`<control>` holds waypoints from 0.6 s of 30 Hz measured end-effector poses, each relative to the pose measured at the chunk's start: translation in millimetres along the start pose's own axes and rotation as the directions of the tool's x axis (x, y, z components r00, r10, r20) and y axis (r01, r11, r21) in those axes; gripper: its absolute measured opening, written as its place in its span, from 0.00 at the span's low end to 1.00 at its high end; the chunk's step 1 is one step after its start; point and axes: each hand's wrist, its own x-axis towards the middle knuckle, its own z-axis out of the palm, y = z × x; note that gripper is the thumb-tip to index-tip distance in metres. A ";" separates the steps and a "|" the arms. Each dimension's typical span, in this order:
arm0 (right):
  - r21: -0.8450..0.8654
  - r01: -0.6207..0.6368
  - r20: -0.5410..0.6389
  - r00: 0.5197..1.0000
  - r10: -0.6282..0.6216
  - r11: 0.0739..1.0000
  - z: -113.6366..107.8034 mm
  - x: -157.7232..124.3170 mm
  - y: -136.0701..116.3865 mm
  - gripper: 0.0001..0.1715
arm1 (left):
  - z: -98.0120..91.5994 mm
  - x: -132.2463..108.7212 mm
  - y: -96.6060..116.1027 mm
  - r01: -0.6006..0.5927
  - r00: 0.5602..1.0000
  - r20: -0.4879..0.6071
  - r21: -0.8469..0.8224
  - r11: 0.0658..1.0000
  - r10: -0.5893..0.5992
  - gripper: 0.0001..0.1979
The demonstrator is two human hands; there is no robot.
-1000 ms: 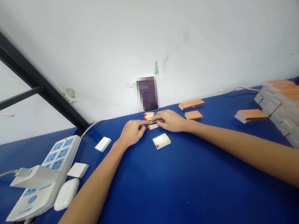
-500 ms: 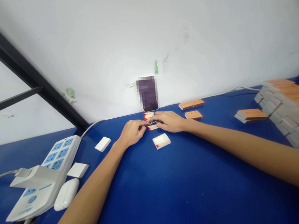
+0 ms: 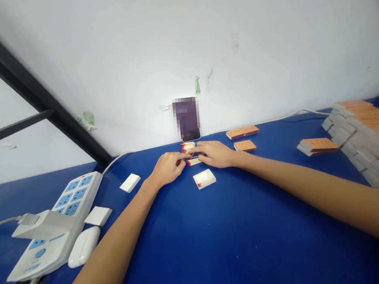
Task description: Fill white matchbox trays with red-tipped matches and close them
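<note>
Right hand (image 3: 216, 154) has edged left, fingertips now right by left hand's (image 3: 168, 169); work's still at the matches (image 3: 188, 147), which lie on the table under and around the fingers. Both grips: fingers partly curled, can't tell if pinching a match. Room: white wall (image 3: 120, 55), blue table (image 3: 197, 237), box stack (image 3: 370, 145) far right, power strip (image 3: 79, 199) left, phone (image 3: 187, 120) against wall, tray (image 3: 207, 183) nearer, few matches inside.

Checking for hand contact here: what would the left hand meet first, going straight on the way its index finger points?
Most likely the right hand, whose fingers lie just ahead beside the matches; whether they touch is unclear.
</note>
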 end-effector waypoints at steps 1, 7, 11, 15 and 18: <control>-0.002 -0.001 0.000 1.000 0.001 1.000 0.3 0.2 0.3 0.25 | -0.1 0.0 0.0 -0.009 1.000 0.002 0.001 1.000 0.009 0.21; 0.020 0.008 -0.007 1.000 -0.008 1.000 1.0 0.4 0.9 0.25 | -1.8 -0.2 1.7 -0.048 0.999 -0.004 0.004 0.999 0.048 0.21; 0.047 -0.008 -0.048 0.999 0.011 0.999 0.9 -0.2 -0.1 0.22 | -1.2 -0.5 2.2 -0.014 1.000 -0.026 -0.003 1.000 0.014 0.20; 0.077 -0.025 -0.089 0.996 0.032 0.997 1.9 -0.3 0.1 0.16 | 0.3 0.0 1.6 0.002 0.999 -0.045 -0.009 1.000 -0.003 0.20; 0.098 -0.023 -0.108 0.994 0.034 0.995 2.6 0.1 0.8 0.13 | 1.0 0.2 1.1 0.011 0.999 -0.050 -0.011 1.000 -0.011 0.19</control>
